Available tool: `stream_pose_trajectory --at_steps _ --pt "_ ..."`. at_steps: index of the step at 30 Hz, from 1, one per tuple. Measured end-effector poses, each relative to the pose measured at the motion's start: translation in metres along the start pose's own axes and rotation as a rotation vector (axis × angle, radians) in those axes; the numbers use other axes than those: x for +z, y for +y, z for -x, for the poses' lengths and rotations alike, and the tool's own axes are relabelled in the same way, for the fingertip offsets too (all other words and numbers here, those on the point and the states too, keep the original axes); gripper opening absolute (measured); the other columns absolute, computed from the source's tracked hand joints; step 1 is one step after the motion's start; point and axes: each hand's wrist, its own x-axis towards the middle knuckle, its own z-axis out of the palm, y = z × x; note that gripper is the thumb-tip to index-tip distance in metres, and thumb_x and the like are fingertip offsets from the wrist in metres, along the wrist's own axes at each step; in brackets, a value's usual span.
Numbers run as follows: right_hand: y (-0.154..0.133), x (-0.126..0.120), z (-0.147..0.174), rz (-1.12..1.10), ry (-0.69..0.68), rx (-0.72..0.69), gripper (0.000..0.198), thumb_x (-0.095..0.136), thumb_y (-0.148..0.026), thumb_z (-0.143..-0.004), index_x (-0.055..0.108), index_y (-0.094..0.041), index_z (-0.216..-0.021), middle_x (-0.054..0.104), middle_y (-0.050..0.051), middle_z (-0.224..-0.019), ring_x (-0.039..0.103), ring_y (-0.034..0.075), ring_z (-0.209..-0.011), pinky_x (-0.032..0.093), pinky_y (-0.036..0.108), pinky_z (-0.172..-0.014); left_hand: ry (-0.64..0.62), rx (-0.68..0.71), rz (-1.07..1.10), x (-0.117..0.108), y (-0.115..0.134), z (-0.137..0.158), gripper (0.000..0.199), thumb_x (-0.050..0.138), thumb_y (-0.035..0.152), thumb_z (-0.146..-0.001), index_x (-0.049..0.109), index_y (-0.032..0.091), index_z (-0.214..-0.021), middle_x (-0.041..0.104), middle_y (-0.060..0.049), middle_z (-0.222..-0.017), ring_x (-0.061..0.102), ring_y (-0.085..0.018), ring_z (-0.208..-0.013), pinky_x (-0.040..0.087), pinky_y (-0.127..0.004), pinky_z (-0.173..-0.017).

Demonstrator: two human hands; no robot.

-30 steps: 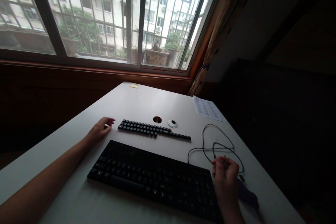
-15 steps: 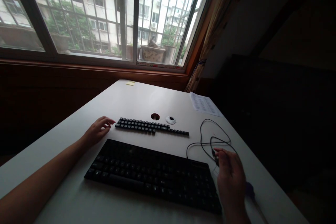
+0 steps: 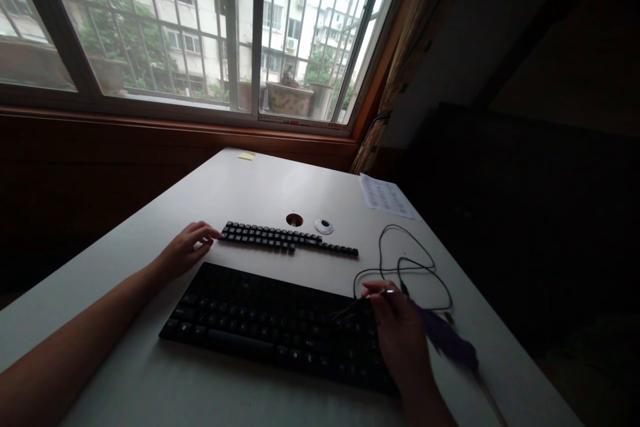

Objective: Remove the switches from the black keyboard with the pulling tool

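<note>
A black keyboard (image 3: 240, 330) is lying flat on the white tabletop (image 3: 165, 373), and the work on it seems to be partly done. Lots of small black key caps (image 3: 270, 237) are sitting behind it in neat rows, with a thin line of them sticking out at the right end, so those ones look to be off. Many keys are still sitting on the keyboard, so there is likely plenty left (the back part is looking too dark to tell which spots are bare).

The right hand (image 3: 400, 330) is hanging over the keyboard's right side, and its grip is pinching a thin tool (image 3: 353, 310). The tool is pointing at the keys, but its tip is too dim to tell if it is touching one. The left hand (image 3: 193, 247) is holding nothing that shows: its grip is loose, its fingers are bending a little, and it is reaching to the left end of the caps.

The caps are looking hard and blocky, like tiny bricks. The tabletop is looking smooth and a bit shiny. A thin, bendy black cable (image 3: 433, 267) is curling in loops near the keyboard's back right corner. A purple thing (image 3: 453, 341) is lying just beside the right hand, with a pale stick running from it.
</note>
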Motion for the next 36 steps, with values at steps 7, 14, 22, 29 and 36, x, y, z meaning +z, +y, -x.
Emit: stream_pose_trajectory --at_steps 7,14,22,29,36 --pt "-0.046 0.039 -0.006 -0.008 -0.28 -0.17 0.016 0.062 -0.039 -0.091 0.07 -0.025 -0.089 0.066 0.003 -0.087 0.063 0.02 -0.08 0.053 0.031 -0.071 -0.041 0.034 0.002 0.0 0.006 0.0 0.021 0.05 0.025 -0.09 0.067 0.022 -0.103 0.061 -0.007 -0.102 0.058 -0.02 -0.091 0.054 -0.033 -0.081" --pt "-0.038 0.067 -0.016 -0.008 -0.379 -0.255 0.017 0.06 -0.036 -0.093 0.066 -0.022 -0.087 0.063 0.002 -0.084 0.061 0.017 -0.076 0.05 0.028 -0.069 -0.05 0.044 -0.019 -0.001 0.006 0.002 0.021 0.049 0.026 -0.091 0.066 0.022 -0.103 0.061 -0.007 -0.101 0.058 -0.02 -0.091 0.053 -0.032 -0.08" --pt "-0.017 0.075 0.001 0.177 -0.448 -0.316 0.02 0.055 -0.035 -0.095 0.058 -0.021 -0.08 0.057 0.002 -0.078 0.057 0.017 -0.07 0.046 0.028 -0.066 -0.073 0.044 -0.018 -0.002 0.012 0.0 0.02 0.049 0.025 -0.091 0.067 0.022 -0.099 0.061 -0.007 -0.099 0.057 -0.02 -0.09 0.053 -0.03 -0.078" --pt "-0.009 0.078 0.003 0.331 -0.543 -0.284 0.02 0.056 -0.029 -0.091 0.055 -0.02 -0.073 0.057 -0.001 -0.063 0.055 0.015 -0.058 0.041 0.025 -0.058 -0.114 0.089 -0.052 0.0 0.004 0.002 0.021 0.047 0.022 -0.092 0.066 0.021 -0.102 0.06 -0.007 -0.102 0.055 -0.019 -0.09 0.05 -0.03 -0.08" --pt "-0.007 0.078 0.005 0.328 -0.541 -0.276 0.024 0.044 -0.029 -0.097 0.055 -0.019 -0.078 0.059 0.001 -0.067 0.06 0.016 -0.061 0.041 0.025 -0.062 -0.133 0.116 -0.04 -0.001 0.004 0.003 0.021 0.048 0.019 -0.092 0.066 0.019 -0.103 0.06 -0.007 -0.099 0.054 -0.018 -0.089 0.049 -0.028 -0.078"
